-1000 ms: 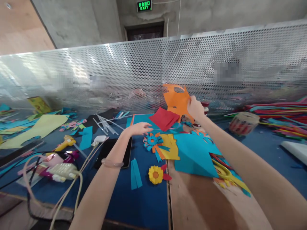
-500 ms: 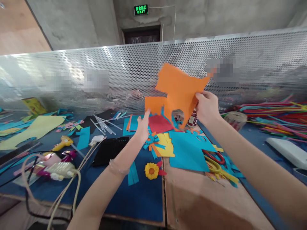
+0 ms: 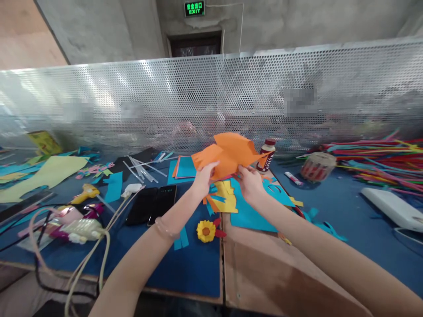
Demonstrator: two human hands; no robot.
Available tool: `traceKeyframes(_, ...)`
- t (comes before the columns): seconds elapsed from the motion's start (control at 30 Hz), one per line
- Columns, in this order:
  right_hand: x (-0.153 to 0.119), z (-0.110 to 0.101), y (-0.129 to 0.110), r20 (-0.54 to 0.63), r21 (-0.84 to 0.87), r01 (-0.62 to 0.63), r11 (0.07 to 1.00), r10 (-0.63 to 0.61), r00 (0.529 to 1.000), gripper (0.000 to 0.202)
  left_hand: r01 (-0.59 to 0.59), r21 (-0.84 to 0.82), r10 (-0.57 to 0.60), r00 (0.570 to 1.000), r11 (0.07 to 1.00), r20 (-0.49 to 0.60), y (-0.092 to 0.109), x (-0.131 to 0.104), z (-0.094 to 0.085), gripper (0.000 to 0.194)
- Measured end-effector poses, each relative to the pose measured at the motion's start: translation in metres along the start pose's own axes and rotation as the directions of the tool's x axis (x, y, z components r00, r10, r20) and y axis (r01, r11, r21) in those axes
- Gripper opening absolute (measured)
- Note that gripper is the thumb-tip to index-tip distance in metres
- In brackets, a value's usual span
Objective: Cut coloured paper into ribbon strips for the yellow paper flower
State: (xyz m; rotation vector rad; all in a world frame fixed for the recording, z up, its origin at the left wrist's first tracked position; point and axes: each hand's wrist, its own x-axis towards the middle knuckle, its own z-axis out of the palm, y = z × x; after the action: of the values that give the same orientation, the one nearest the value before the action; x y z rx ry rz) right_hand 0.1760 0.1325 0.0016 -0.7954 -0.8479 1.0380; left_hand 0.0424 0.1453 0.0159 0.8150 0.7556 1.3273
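Note:
An orange sheet of paper [image 3: 231, 152] with cut-out edges is held above the table between both hands, bent and tilted. My left hand [image 3: 205, 178] grips its lower left edge, thumb on top. On the lower right edge, my right hand [image 3: 250, 181] pinches the same sheet. Beneath lie yellow paper [image 3: 228, 198], a blue sheet [image 3: 254, 215] and a blue-and-orange fringed paper piece partly covered by my left hand. A yellow paper flower [image 3: 205, 231] with red petals or leaves rests nearer to me. Behind the sheet stands a bottle with a dark red cap [image 3: 270, 142].
On the left are a black phone [image 3: 165, 202], glue guns [image 3: 76, 224] with cables and white glue sticks [image 3: 142, 169]. To the right lie a tape roll [image 3: 317, 167], a white box-like device [image 3: 393, 207] and colourful pipe cleaners [image 3: 380, 154]. A perforated metal screen [image 3: 198, 101] closes the back.
The orange paper has come down and nearer the table, turning from upright to bent. My right hand has moved left and down, closer to my left hand, which now grips the paper's edge.

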Motion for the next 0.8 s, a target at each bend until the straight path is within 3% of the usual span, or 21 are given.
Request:
traceKeyframes(0.13,-0.001,-0.016,-0.013,0.201,-0.236,0.011,0.972,0.038,0.979,0.032,0.036,0.011,-0.036,0.999,0.999,-0.021,-0.006,0.014,-0.013,0.032)
traceKeyframes(0.23,0.004,-0.036,-0.046,0.408,-0.431,0.163,0.888,0.03,0.913,0.037,-0.03,-0.02,0.03,1.0,0.999,-0.008,-0.001,0.014,-0.013,0.03)
traceKeyframes(0.27,0.008,-0.047,-0.059,0.534,-0.566,0.36,0.742,-0.003,0.845,0.034,-0.062,-0.05,0.063,0.998,0.997,0.019,0.002,0.013,-0.012,0.03)
traceKeyframes(0.3,0.012,-0.06,-0.071,0.647,-0.653,0.548,0.523,0.007,0.763,0.031,-0.076,-0.088,0.08,0.996,0.993,0.043,0.005,0.013,-0.011,0.031)
traceKeyframes(0.33,0.016,-0.074,-0.081,0.713,-0.67,0.676,0.306,0.014,0.701,0.025,-0.07,-0.127,0.078,0.995,0.989,0.056,0.008,0.013,-0.012,0.03)
traceKeyframes(0.37,0.019,-0.09,-0.089,0.73,-0.682,0.724,0.104,0.041,0.682,0.025,-0.049,-0.16,0.058,0.997,0.986,0.054,0.01,0.014,-0.013,0.029)
traceKeyframes(0.4,0.021,-0.106,-0.093,0.692,-0.707,0.703,-0.069,0.137,0.709,0.027,-0.013,-0.184,0.02,0.999,0.983,0.037,0.011,0.016,-0.015,0.026)
traceKeyframes(0.43,0.021,-0.122,-0.094,0.594,-0.74,0.64,-0.206,0.245,0.766,0.029,0.032,-0.197,-0.031,0.999,0.98,0.007,0.01,0.018,-0.017,0.021)
traceKeyframes(0.47,0.018,-0.137,-0.093,0.532,-0.754,0.604,-0.258,0.301,0.792,0.029,0.081,-0.2,-0.088,0.996,0.976,-0.026,0.008,0.02,-0.02,0.016)
traceKeyframes(0.6,-0.005,-0.176,-0.076,0.415,-0.764,0.557,-0.326,0.413,0.811,0.039,0.228,-0.247,-0.252,0.965,0.942,-0.068,-0.002,0.026,-0.03,0.012)
traceKeyframes(0.7,-0.018,-0.186,-0.063,0.388,-0.732,0.568,-0.376,0.455,0.801,0.035,0.278,-0.294,-0.302,0.952,0.914,-0.039,0.002,0.027,-0.031,0.016)
traceKeyframes(0.8,-0.018,-0.189,-0.053,0.375,-0.738,0.547,-0.395,0.434,0.819,0.028,0.268,-0.336,-0.284,0.959,0.903,0.002,0.018,0.027,-0.03,0.019)
